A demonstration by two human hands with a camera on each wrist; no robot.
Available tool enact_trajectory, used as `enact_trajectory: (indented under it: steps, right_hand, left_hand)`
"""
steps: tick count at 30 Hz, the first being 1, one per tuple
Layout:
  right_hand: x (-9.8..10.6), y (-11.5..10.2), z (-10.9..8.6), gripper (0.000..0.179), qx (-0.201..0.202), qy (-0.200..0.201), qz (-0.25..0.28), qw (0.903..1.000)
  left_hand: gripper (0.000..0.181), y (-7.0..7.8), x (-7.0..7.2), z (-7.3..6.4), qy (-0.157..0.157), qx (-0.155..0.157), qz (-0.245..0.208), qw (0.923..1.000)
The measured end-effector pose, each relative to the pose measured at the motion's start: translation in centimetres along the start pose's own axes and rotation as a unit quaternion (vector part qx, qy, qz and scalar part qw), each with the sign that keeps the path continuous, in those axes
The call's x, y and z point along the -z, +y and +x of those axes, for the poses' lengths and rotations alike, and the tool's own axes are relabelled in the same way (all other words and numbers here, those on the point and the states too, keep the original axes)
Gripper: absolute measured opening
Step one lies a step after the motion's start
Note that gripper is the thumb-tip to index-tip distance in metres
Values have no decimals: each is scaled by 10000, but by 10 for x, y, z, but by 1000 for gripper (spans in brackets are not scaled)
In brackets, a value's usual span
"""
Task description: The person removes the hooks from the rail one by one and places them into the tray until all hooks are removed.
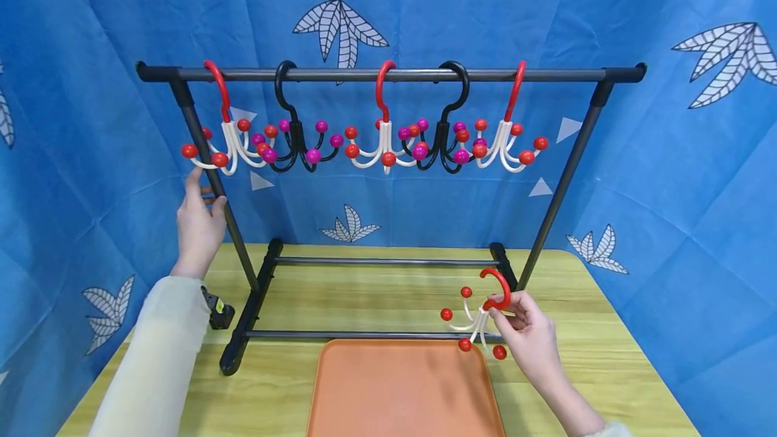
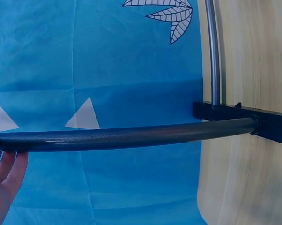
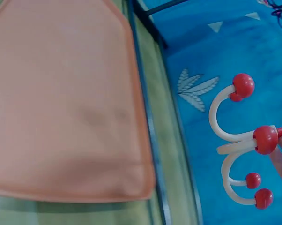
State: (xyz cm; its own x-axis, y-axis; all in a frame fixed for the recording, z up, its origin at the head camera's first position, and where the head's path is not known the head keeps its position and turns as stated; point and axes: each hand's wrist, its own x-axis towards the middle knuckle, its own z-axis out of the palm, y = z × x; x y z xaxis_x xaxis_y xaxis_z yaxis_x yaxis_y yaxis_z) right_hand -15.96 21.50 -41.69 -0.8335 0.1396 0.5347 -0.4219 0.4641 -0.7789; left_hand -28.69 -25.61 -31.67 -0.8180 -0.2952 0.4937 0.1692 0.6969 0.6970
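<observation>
My right hand (image 1: 534,339) pinches a multi-hook hanger (image 1: 481,322) at the base of its red hook, above the tray's right side. Its white prongs with red ball tips point down and left; in the right wrist view they appear in front of blue cloth. At the left, my left hand (image 1: 202,228) holds the left post (image 1: 199,130) of a dark clothes rack between thumb and fingers. From the top bar (image 1: 340,75) hang several similar hangers: red-and-white ones, such as the middle one (image 1: 384,137), and black ones with magenta balls, such as the left one (image 1: 297,133).
An orange tray (image 1: 400,390) lies on the wood-grain table (image 1: 570,336) at the front, by the rack's lower bar (image 1: 291,334). A small black item (image 1: 220,312) stands beside the rack's left foot. Blue patterned cloth (image 1: 461,214) surrounds the table.
</observation>
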Motion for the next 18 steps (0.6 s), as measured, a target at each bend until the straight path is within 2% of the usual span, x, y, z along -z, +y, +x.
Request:
enact_trajectory:
  steps: [6, 13, 18]
  right_hand:
    - [-10, 0, -14, 18, 23, -161, 95, 9998]
    - [-21, 28, -33, 21, -298, -231, 36, 9993]
    - [-26, 37, -42, 20, -508, -372, 175, 9979]
  left_hand:
    - [57, -2, -1, 0, 40, -111, 23, 9999]
    - [56, -3, -1, 0, 9, -43, -1, 10000]
    - [57, -3, -1, 0, -11, -131, 36, 9999]
